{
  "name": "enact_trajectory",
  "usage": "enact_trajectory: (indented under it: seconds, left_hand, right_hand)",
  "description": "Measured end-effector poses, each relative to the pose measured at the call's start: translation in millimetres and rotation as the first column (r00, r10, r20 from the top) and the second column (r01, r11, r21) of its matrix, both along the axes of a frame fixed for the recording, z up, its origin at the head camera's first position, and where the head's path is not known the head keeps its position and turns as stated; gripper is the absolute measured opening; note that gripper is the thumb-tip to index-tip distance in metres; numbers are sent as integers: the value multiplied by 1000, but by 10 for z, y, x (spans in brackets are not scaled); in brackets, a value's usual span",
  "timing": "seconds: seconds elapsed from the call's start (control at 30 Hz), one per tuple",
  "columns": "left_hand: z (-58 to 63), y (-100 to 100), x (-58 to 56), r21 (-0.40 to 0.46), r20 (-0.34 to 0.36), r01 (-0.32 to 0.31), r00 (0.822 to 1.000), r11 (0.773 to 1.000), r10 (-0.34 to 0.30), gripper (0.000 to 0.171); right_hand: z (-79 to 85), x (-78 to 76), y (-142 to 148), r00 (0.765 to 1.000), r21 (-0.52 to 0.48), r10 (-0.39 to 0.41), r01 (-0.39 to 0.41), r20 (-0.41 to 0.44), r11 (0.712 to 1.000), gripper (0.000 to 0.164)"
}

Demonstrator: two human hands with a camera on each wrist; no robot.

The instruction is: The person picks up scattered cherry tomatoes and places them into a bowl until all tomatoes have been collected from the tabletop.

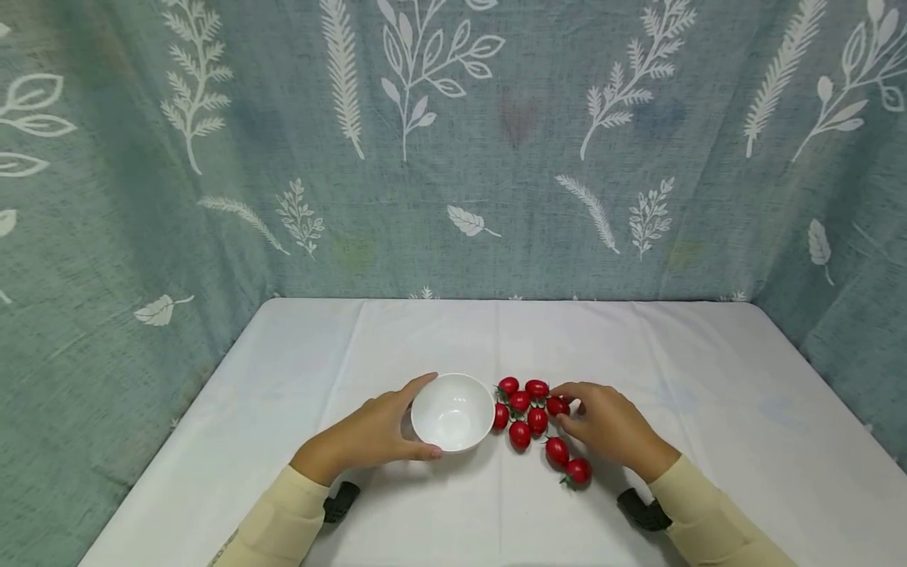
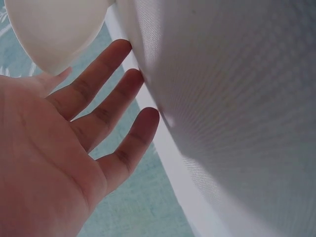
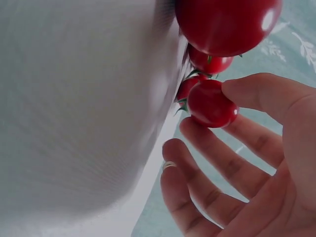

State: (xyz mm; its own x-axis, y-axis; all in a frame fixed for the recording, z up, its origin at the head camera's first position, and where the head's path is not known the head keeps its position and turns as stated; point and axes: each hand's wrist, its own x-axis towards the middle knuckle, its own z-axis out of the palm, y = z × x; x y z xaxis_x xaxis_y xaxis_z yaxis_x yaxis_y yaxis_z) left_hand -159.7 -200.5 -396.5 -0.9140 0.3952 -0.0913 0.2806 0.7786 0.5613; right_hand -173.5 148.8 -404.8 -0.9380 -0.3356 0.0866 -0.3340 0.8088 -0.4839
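A white bowl (image 1: 453, 413) stands on the white-covered table, mouth up. My left hand (image 1: 386, 429) grips it from the left, thumb at its near side and index finger at its far side. In the left wrist view, the other three fingers reach down to the cloth below the bowl (image 2: 57, 29). Just right of the bowl lies a cluster of red cherry tomatoes (image 1: 520, 435) with green stems. At the cluster's right edge my right hand (image 1: 609, 421) pinches one cherry tomato (image 3: 212, 103) between thumb and fingers, its other fingers loosely bent.
Two cherry tomatoes, one (image 1: 557, 451) beside another (image 1: 578, 472), lie nearer to me than the cluster. The table (image 1: 319, 339) bears a white cloth with creases. Behind it and at both sides hangs a grey-green curtain (image 1: 524, 197) with white leaf prints.
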Motion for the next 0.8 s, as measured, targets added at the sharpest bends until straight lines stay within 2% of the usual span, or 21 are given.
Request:
enact_trajectory:
  seconds: [0.37,0.63,0.8]
  left_hand:
    - [38,-2,-14,0,-5,1,1000,1000,-1,113]
    - [12,-6,15,19,12,19,1000,1000,-20,112]
    - [19,-4,2,14,5,33,999,999,-33,112]
  right_hand:
    - [123,16,9,997,3,8,-8,-79,1000,32]
    - [221,125,-27,994,-20,-27,25,-107,999,31]
    - [272,190,-72,985,-58,-17,8,-169,998,32]
